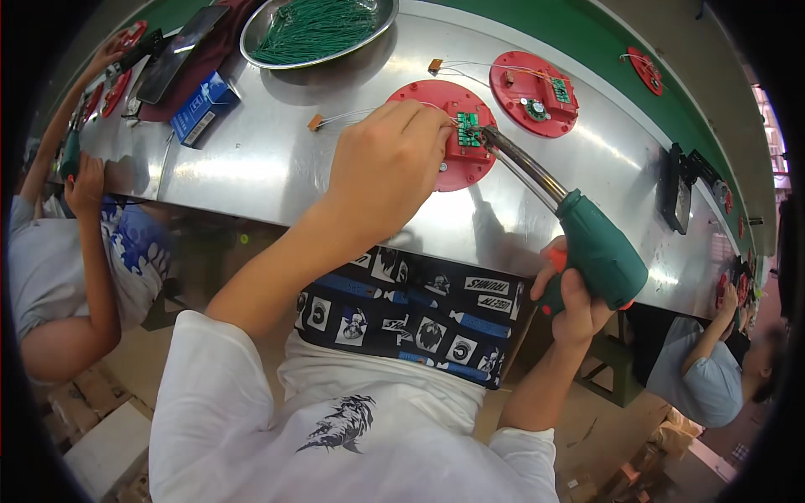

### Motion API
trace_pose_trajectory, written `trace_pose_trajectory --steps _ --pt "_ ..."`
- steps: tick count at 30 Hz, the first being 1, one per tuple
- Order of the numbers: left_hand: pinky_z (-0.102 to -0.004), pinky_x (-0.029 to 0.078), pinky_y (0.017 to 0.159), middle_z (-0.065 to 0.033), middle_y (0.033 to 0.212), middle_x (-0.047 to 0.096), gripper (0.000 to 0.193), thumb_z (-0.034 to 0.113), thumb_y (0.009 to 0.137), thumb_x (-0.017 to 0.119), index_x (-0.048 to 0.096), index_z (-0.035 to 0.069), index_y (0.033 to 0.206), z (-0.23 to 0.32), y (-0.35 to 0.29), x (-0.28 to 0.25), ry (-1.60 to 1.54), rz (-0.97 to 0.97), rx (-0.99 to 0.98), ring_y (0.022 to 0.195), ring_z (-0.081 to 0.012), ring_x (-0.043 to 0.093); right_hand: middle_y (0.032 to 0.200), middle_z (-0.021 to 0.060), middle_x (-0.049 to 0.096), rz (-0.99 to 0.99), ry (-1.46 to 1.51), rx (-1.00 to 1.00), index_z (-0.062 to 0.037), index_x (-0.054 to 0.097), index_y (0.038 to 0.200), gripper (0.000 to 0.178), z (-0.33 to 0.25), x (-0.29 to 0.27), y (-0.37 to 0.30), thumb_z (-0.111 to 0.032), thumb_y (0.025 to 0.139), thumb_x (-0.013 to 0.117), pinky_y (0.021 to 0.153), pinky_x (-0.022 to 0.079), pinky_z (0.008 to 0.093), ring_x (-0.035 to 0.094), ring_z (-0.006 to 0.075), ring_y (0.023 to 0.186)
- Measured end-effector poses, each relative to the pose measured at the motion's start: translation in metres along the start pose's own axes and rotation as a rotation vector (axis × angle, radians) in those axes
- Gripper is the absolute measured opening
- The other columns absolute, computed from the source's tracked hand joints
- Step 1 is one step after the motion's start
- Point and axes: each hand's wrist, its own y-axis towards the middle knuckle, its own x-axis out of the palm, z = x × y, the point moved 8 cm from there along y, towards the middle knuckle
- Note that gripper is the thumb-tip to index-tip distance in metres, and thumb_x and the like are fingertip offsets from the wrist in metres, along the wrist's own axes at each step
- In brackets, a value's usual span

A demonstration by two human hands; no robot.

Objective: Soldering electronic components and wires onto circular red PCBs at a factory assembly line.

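Note:
My right hand [579,306] grips the handle of a green soldering gun [604,251] with orange-red accents. Its long metal tip meets a small green circuit board [470,130] on a round red plastic disc [465,172]. Over the disc's left part, my left hand [390,163] is closed in a pinch beside the circuit board. What its fingertips hold is hidden. Thin white wires run out past that hand to a small brown connector [315,122] on the bench.
On the metal bench [243,180], a second red disc [537,117] lies behind, right of the first. A steel bowl [314,60] of green wires and a blue box [204,109] stand left. A black holder [679,189] is at right. People work on both sides.

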Motion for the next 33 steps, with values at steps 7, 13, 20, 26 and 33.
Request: trace_pose_trajectory --steps 7,13,20,26,33 --pt "-0.0392 0.052 0.071 -0.0157 0.088 0.067 0.008 0.0 0.086 0.065 0.066 -0.002 0.094 0.002 -0.003 0.0 -0.003 0.03 0.024 0.078 -0.0335 0.065 0.105 0.0226 0.064 -0.004 -0.148 -0.022 0.0095 0.048 0.134 0.049 0.005 0.0 -0.001 -0.014 0.092 0.06 0.045 0.045 0.0276 0.058 0.0203 0.053" --pt "-0.0383 0.053 0.068 -0.0137 0.084 0.066 0.006 0.003 0.086 0.065 0.066 -0.001 0.091 -0.001 -0.005 0.001 0.01 0.055 0.058 0.076 -0.0309 0.065 0.104 0.0227 0.064 0.024 -0.117 -0.019 0.0103 0.048 0.133 0.049 0.006 -0.002 0.001 -0.014 0.092 0.06 0.043 0.045 0.0274 0.058 0.0205 0.052" --pt "-0.0393 0.052 0.072 -0.016 0.089 0.068 0.008 0.0 0.086 0.065 0.066 -0.003 0.094 0.001 -0.004 0.001 -0.009 0.035 0.035 0.078 -0.0334 0.065 0.084 0.0187 0.057 0.054 -0.035 0.178 0.0137 0.049 0.122 0.049 0.017 -0.009 0.008 -0.024 0.093 0.059 0.04 0.044 0.0289 0.057 0.0218 0.046" --pt "-0.0406 0.053 0.074 -0.0159 0.089 0.068 0.009 0.0 0.085 0.065 0.066 -0.002 0.094 0.002 -0.006 0.002 -0.004 0.053 0.079 0.08 -0.0341 0.065 0.087 0.0239 0.06 0.118 0.01 0.053 0.0154 0.047 0.123 0.054 0.01 -0.011 0.018 -0.028 0.094 0.059 0.035 0.043 0.0295 0.056 0.0224 0.043" --pt "-0.0409 0.053 0.075 -0.0158 0.088 0.067 0.01 0.001 0.084 0.066 0.066 -0.001 0.094 0.0 -0.007 0.004 0.015 0.044 0.084 0.08 -0.0345 0.065 0.093 0.0267 0.062 0.132 -0.032 0.016 0.0171 0.047 0.122 0.055 0.016 -0.021 0.008 -0.029 0.094 0.059 0.036 0.045 0.0294 0.058 0.0229 0.044"
